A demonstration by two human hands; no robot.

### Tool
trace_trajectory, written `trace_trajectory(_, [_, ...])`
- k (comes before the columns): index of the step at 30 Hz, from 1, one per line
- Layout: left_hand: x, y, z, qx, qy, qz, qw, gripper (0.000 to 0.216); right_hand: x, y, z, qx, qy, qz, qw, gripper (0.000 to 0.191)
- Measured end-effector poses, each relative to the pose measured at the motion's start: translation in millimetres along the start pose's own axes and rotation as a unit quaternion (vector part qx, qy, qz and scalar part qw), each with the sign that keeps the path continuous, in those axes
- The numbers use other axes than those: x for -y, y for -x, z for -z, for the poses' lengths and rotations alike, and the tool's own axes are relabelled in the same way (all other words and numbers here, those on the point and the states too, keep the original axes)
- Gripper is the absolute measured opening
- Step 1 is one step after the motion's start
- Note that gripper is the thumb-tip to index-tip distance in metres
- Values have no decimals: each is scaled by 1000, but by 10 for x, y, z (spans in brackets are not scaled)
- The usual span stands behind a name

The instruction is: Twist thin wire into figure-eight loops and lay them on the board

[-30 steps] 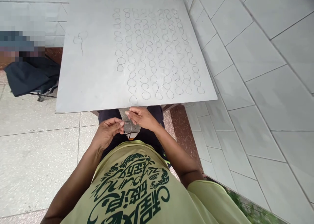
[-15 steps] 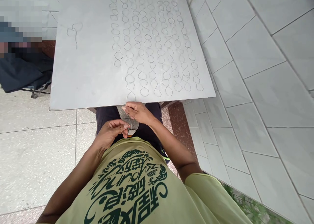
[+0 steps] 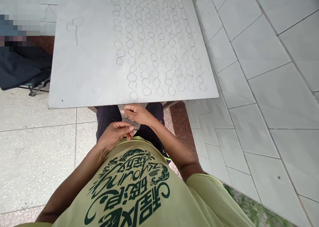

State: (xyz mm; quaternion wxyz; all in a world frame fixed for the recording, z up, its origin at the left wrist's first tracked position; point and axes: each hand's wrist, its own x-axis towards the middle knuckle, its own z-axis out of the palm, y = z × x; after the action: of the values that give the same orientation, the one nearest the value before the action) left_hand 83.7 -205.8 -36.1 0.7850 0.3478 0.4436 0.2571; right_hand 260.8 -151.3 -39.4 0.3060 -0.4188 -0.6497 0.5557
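Wire [image 3: 130, 120], thin and hard to make out, spans the short gap between our two hands, above our lap. Our left hand [image 3: 116, 133] is nearly closed, thumb and forefinger pressed together in a pinch on it, the other fingers curled beneath. Our right hand [image 3: 136, 114], a little farther from our body, also pinches it between thumb and fingertips, palm turned in; we cannot tell exactly where along its length either grip sits. Just beyond the right hand is the near edge of the board [image 3: 87, 74]; we cannot tell whether the knuckles touch it. Ahead of the hands, rows of thin figure-eights [image 3: 146, 91] cover the board's middle and right, and a looped piece [image 3: 76, 37] with a tail sits farther off to their left. Below the hands is our shirt [image 3: 129, 184].
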Motion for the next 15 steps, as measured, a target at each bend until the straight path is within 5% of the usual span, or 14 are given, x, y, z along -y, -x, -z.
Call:
trace_trajectory(6, [42,-3,-35,-42,35,-8,998,21,-17,-17,-45,-15,-62,-28,998,47])
trace_trajectory(11, [44,-38,-54,-153,113,-130,973,19,-16,192,-156,-114,-167,-67,977,51])
trace_trajectory(15, [35,-61,-55,-180,130,-175,959,19,-8,407,-314,-57,-173,-86,979,44])
